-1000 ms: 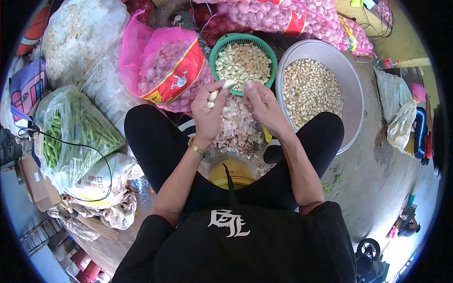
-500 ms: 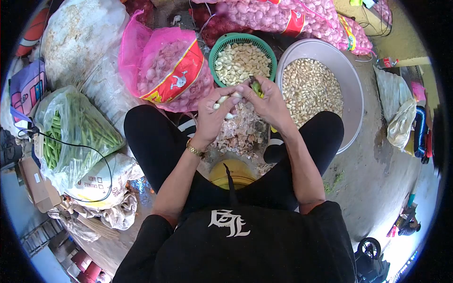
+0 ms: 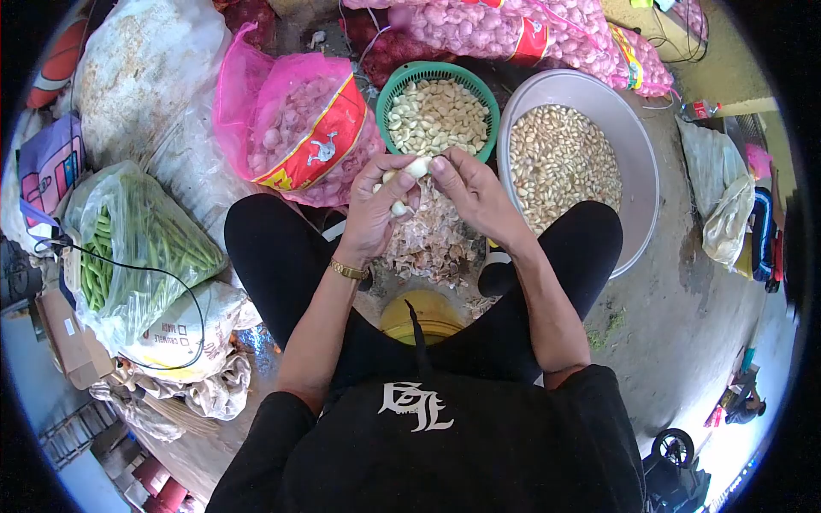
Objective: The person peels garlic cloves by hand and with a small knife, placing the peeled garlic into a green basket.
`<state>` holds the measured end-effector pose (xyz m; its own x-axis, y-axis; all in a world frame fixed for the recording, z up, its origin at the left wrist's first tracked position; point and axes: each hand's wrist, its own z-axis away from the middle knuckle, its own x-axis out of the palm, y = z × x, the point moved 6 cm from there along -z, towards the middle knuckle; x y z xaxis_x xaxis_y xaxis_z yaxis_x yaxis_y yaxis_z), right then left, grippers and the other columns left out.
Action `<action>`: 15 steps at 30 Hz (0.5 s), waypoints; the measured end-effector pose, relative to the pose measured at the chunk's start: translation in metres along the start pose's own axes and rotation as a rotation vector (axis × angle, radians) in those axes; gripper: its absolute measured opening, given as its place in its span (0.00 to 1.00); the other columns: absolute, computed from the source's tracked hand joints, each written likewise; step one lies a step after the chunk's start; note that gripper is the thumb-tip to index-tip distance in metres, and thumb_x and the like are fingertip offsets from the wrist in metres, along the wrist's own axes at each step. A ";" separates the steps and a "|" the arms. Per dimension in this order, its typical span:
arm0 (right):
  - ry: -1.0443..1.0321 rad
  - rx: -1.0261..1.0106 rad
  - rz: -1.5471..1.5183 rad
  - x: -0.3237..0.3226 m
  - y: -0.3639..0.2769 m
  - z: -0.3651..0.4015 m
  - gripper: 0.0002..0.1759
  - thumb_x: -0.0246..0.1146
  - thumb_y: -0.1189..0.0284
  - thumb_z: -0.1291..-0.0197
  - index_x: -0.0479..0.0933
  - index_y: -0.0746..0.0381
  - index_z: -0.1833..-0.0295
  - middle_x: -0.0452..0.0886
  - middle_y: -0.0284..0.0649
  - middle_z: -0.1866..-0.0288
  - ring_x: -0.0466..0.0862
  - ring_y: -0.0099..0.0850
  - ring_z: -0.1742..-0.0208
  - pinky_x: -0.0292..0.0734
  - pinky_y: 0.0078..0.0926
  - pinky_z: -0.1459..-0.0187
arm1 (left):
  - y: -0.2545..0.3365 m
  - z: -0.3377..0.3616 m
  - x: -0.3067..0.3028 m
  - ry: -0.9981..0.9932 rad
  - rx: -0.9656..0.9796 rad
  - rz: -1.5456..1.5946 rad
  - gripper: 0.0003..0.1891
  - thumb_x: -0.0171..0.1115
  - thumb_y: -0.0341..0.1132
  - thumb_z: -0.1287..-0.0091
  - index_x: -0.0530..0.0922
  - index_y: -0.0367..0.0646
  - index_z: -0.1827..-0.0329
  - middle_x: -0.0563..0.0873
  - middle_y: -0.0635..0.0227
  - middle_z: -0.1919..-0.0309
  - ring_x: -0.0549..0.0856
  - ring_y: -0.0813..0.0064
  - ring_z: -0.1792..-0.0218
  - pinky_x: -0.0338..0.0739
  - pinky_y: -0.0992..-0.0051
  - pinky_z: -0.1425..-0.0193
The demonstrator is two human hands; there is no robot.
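Note:
My left hand [image 3: 374, 205] is closed around several peeled white garlic cloves [image 3: 399, 208]. Between its fingertips and those of my right hand [image 3: 475, 198] is one larger garlic clove [image 3: 418, 167], with the right thumb and forefinger pinched at its right end. Whether the right palm holds anything else is hidden. Below both hands lies a heap of papery garlic skins [image 3: 432, 244]. Just beyond them stands a green plastic basket [image 3: 493, 128] with peeled cloves in it. To the right, a wide pale basin [image 3: 640, 175] is filled with unpeeled cloves.
An open pink mesh sack [image 3: 235, 103] of garlic bulbs stands ahead left. More garlic sacks [image 3: 590, 38] lie at the back. A clear bag of green beans [image 3: 145, 231] is on the left. Between my legs sits a yellow container [image 3: 402, 318].
The dark and green object at my right fingers no longer shows. My right hand has turned, and its fingertips now meet a clove at the left hand.

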<state>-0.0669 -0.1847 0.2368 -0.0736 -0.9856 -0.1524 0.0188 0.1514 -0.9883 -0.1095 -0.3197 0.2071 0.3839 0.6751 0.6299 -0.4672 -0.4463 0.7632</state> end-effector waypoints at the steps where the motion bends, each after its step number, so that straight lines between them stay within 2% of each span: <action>1: 0.007 0.047 -0.003 0.000 0.002 0.001 0.20 0.55 0.58 0.27 0.75 0.68 0.56 0.77 0.45 0.68 0.75 0.27 0.64 0.72 0.31 0.59 | -0.001 0.000 0.000 -0.001 -0.001 -0.001 0.11 0.62 0.30 0.31 0.77 0.41 0.48 0.82 0.67 0.65 0.78 0.83 0.74 0.70 0.85 0.77; 7: 0.009 0.111 -0.061 0.001 0.005 0.002 0.21 0.53 0.57 0.26 0.74 0.68 0.56 0.75 0.41 0.69 0.73 0.26 0.64 0.72 0.29 0.60 | -0.003 -0.002 -0.003 -0.010 0.009 -0.020 0.10 0.62 0.29 0.31 0.78 0.41 0.48 0.83 0.67 0.65 0.79 0.84 0.73 0.70 0.85 0.76; 15: -0.046 0.173 -0.099 0.001 0.004 0.004 0.24 0.49 0.54 0.25 0.75 0.67 0.58 0.71 0.33 0.71 0.70 0.21 0.67 0.68 0.24 0.64 | 0.001 -0.003 -0.001 -0.011 0.081 -0.143 0.09 0.63 0.26 0.34 0.81 0.39 0.52 0.83 0.68 0.62 0.81 0.82 0.70 0.76 0.83 0.68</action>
<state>-0.0625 -0.1854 0.2324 -0.0383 -0.9980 -0.0499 0.1846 0.0420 -0.9819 -0.1131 -0.3189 0.2073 0.4508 0.7287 0.5155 -0.3418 -0.3926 0.8539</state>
